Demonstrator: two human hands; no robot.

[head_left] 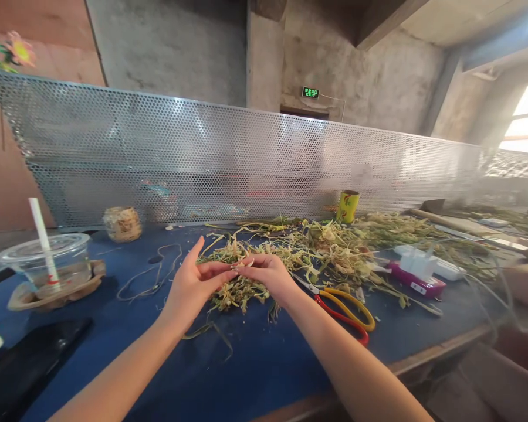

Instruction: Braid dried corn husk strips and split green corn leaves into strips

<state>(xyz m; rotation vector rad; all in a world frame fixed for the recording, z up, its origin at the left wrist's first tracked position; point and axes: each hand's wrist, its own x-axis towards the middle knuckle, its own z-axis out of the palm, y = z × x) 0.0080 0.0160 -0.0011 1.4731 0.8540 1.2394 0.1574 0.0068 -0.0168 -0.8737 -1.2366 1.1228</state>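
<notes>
Over a heap of dried plant stalks [242, 293], my left hand [198, 278] and my right hand [266, 272] meet fingertip to fingertip. Both pinch a small pale piece of dried plant [245, 264], its exact kind too small to tell. The left thumb and fingers are pressed together around one end, with one finger raised. My right hand closes on the other side of it. Beside my right forearm lie scissors [343, 313] with one red and one yellow handle, blades pointing into the stalks.
On the blue tabletop [229, 375] at left are a lidded plastic cup [70, 272] with a straw, a black phone [39, 363], a jar [123, 224] and a loose string [158, 275]. At right are a yellow can [347, 206], a purple power strip [416, 281] and another person's arm [521, 290]. A perforated metal screen [229, 158] stands behind.
</notes>
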